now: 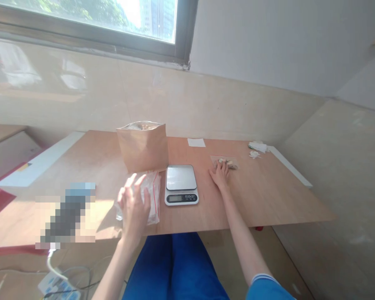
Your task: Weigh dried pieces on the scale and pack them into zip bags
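My left hand (134, 203) is loosely spread over the bags (154, 191), my right hand (220, 176) lies fingers-apart on the packet (233, 164), probably steadying it, and the scale (181, 178) sits between them on the tabletop (275, 196), I guess for easy reach.

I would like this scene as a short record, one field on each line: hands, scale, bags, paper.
Left hand: over the clear bags, fingers curved; contact uncertain
Right hand: fingers at a small filled bag; grip unclear
Scale: between the hands; display unreadable
Clear bags: flat, red lines, left of scale
Brown bag: upright, open top, behind clear bags
White paper: flat, near the wall
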